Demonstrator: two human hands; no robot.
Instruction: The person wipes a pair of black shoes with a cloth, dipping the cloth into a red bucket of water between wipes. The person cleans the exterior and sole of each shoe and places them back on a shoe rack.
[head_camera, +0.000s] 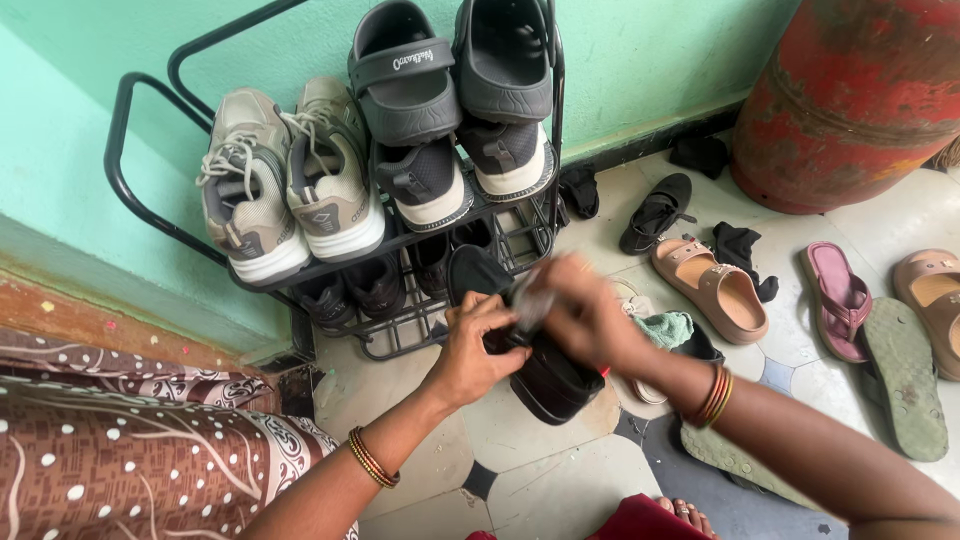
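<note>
Gripping a black shoe (545, 375) just in front of the shoe rack (140, 200), the left hand (475, 345) clasps its near side while the blurred right hand (585, 310) pinches a pale cloth (530, 305) against it.

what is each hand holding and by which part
The left hand has its grip on the upper rim of a black shoe. The right hand is motion-blurred over the shoe; what it holds cannot be told.

Left hand (478, 345) grips a black shoe (545, 375); blurred right hand (590, 312) rests on it.
</note>
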